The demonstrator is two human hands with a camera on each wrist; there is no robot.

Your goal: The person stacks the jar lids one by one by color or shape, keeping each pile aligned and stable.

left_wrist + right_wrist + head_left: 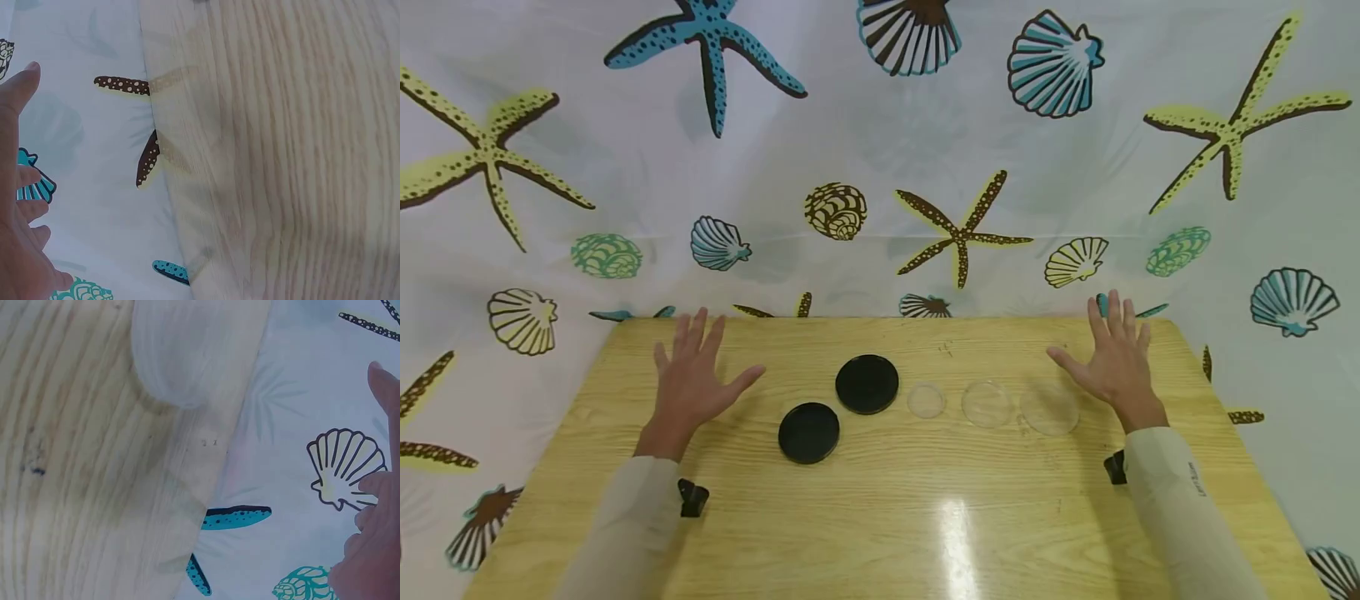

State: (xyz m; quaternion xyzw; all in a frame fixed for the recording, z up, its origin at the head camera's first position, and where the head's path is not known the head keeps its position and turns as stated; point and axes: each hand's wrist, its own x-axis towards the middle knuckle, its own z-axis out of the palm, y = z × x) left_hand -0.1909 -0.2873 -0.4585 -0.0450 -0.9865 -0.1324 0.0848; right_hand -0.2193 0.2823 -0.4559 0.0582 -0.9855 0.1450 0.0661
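My left hand point(694, 383) is held over the left part of the table with fingers spread and nothing in it. On the far right, my right hand point(1117, 360) is spread the same way, also holding nothing. Between them lie two black round discs: a nearer one point(808, 433) and a farther one point(867, 384). To their right, a row of clear round discs grows in size: a small one point(926, 401), a middle one point(987, 404) and a large one point(1050, 409), closest to the right hand. In the right wrist view, part of a clear disc point(172, 356) shows.
The pale wooden table point(880, 517) ends at the back against a white cloth point(850, 133) printed with starfish and shells. Black wrist-worn pieces show beside the left sleeve point(625, 525) and the right sleeve point(1180, 508).
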